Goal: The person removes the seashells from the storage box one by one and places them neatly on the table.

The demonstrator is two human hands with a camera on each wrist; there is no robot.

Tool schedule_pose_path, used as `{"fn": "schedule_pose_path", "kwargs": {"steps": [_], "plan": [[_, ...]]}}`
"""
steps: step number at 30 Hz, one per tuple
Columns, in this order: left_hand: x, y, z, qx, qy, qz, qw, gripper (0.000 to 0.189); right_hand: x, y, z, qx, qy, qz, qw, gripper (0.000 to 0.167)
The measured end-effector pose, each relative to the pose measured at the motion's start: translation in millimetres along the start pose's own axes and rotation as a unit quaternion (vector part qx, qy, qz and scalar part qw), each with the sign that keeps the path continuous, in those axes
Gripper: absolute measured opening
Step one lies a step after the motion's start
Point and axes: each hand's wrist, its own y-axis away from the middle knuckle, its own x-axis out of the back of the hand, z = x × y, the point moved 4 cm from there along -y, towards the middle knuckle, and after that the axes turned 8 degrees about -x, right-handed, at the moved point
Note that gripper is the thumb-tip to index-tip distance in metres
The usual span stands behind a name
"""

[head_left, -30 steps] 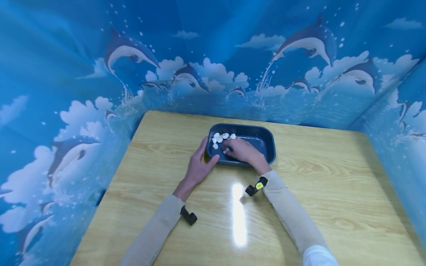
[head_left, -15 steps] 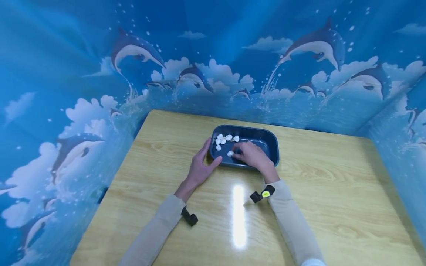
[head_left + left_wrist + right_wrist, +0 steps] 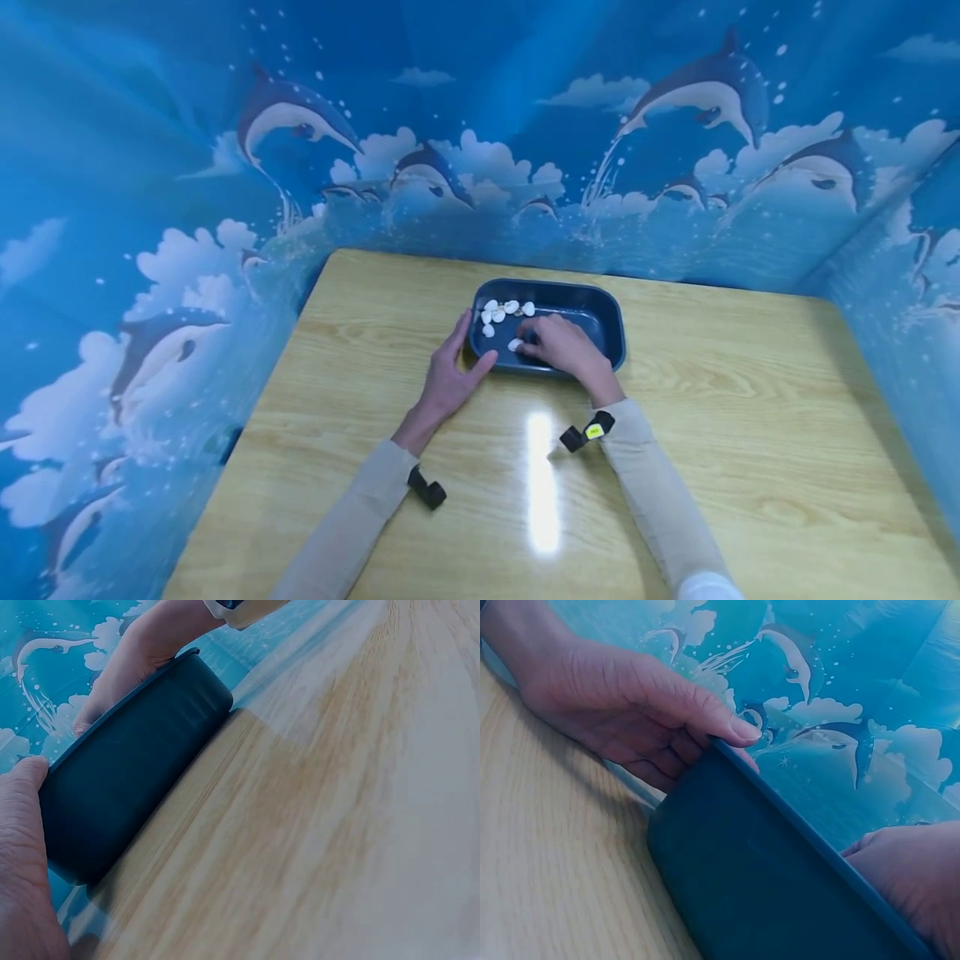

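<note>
A dark blue rectangular tray (image 3: 579,321) stands on the table. My left hand (image 3: 444,382) is at its left near corner, fingers fairly straight along the end and thumb at the near rim. In the right wrist view that left hand (image 3: 641,712) has its thumb tip against the rim. My right hand (image 3: 561,346) reaches into the tray with bent fingers. At its thumb and index tips lies one small white rounded piece (image 3: 514,344); whether they pinch it is unclear. More white shell-like pieces (image 3: 498,315) are grouped at the tray's far left. The palm is hidden.
The wood-patterned table (image 3: 750,400) extends on both sides of the tray. Behind and beside it hang blue dolphin-printed sheets (image 3: 480,192). A dark camera (image 3: 429,490) is on the left wrist, another dark camera (image 3: 585,432) on the right.
The right hand has drawn back slightly to the right, so the single white piece beneath its fingers shows more fully. The left hand keeps its place at the tray's corner.
</note>
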Motion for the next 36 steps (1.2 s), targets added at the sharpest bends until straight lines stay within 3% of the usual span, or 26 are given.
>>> {"fn": "schedule_pose_path", "kwargs": {"steps": [15, 24, 28, 36], "plan": [[6.3, -5.9, -0.4, 0.021, 0.049, -0.032, 0.9981, 0.085, -1.3, -4.1, 2.9, 0.001, -0.015, -0.006, 0.9999, 0.018], [4.2, -6.2, -2.6, 0.028, 0.044, -0.04, 0.9978, 0.086, 0.7, -6.4, 5.8, 0.018, -0.029, 0.021, 0.9992, 0.019], [3.5, -5.8, -2.4, 0.027, 0.041, -0.044, 0.9978, 0.086, -2.6, -7.7, 8.3, 0.03, -0.029, 0.013, 0.999, 0.017], [2.6, -5.5, -2.0, 0.023, 0.042, -0.043, 0.998, 0.087, -2.5, -7.5, 9.0, 0.008, -0.036, -0.001, 0.9993, 0.017]]}}
